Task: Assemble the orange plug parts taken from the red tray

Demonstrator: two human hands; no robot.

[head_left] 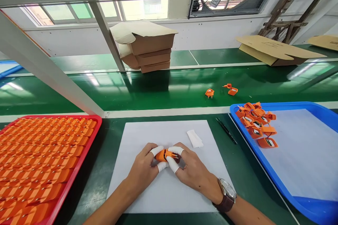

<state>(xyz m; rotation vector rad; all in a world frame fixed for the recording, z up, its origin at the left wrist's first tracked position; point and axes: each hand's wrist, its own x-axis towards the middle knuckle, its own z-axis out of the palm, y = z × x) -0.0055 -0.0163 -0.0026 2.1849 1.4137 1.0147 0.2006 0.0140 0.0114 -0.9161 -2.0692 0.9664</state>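
Observation:
Over the white sheet (148,197), I hold a small orange plastic plug-like piece (161,155) with metal prongs pointing right. My left hand (144,164) pinches its left, rounded end between thumb and forefinger. At the pronged end, the thumb and forefinger of my right hand (188,167) close on it. White finger covers are on the thumbs and forefingers of both hands. Dark detail shows in the middle of the piece, partly hidden by my fingers. A folded white paper (194,138) lies just beyond my right hand.
On the left, a red tray (98,123) holds rows of orange pieces. A blue tray (298,107) on the right contains a pile of similar open pieces (257,119). Black tweezers (226,130) lie between sheet and blue tray. Cardboard boxes (153,47) stand beyond the green belt (148,95).

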